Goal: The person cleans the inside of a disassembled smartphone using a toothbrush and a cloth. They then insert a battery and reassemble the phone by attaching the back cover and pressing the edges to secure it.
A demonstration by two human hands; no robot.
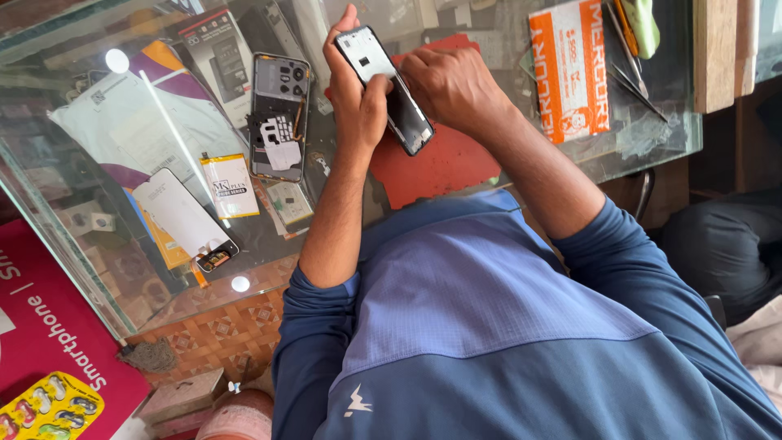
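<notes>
Evidently mid-disassembly. Left hand (356, 98) grips the phone (389, 85), fingers closed round its edge, above the red mat (440, 167). Right hand (450, 85) presses on its lower half; fingertips hidden, grip cannot be told. Already out: back cover (279, 114), battery (230, 186), white panel (186, 218), all on the glass counter (98, 236). Phone frame not yet set down.

2 hands (358, 98) (452, 81), 1 phone frame (384, 88), 1 opened phone (279, 116), 1 battery (230, 186), 1 screen panel (186, 218), 1 orange box (570, 69), 1 red mat (436, 167).
</notes>
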